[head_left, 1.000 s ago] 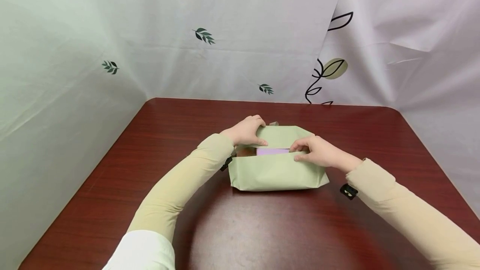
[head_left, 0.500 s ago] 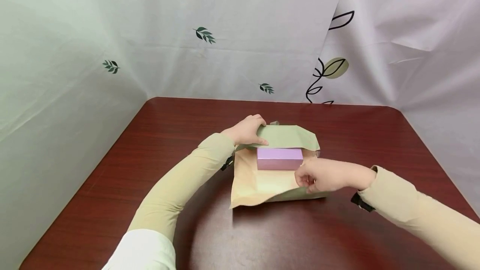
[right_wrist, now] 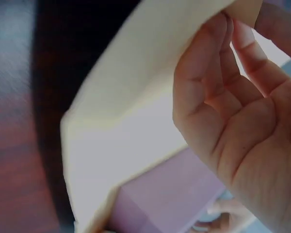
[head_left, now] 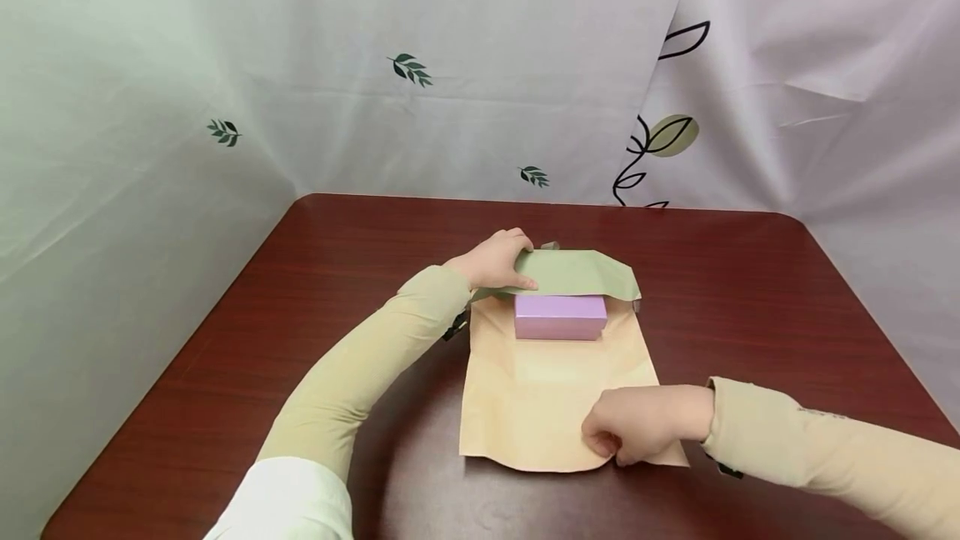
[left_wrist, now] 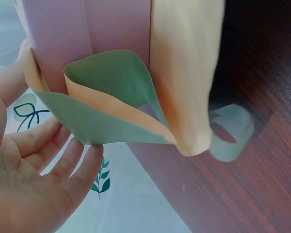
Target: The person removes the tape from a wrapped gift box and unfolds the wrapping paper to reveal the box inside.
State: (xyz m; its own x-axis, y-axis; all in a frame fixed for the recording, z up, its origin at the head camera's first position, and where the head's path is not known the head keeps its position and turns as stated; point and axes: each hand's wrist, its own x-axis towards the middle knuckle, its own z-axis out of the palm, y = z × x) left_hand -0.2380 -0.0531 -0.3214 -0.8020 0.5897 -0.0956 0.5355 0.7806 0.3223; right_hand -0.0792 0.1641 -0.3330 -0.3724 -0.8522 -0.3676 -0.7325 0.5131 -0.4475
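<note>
A sheet of wrapping paper, green outside and cream inside, lies unfolded toward the front of the table. On its far part sits a lilac box, with the green far flap folded over its top. My left hand holds that flap at its left end, thumb in front and fingers behind. In the left wrist view the fingertips meet the folded green paper end beside the box. My right hand pinches the paper's near edge toward the right corner; the right wrist view shows its curled fingers there.
A loop of clear tape sticks out near the folded paper end, and its top shows behind the flap in the head view. The dark red wooden table ends at a white curtain with leaf prints.
My right hand has drawn the near flap off the box and down toward the front, uncovering the lilac box and the cream inside. The left hand stays in place.
</note>
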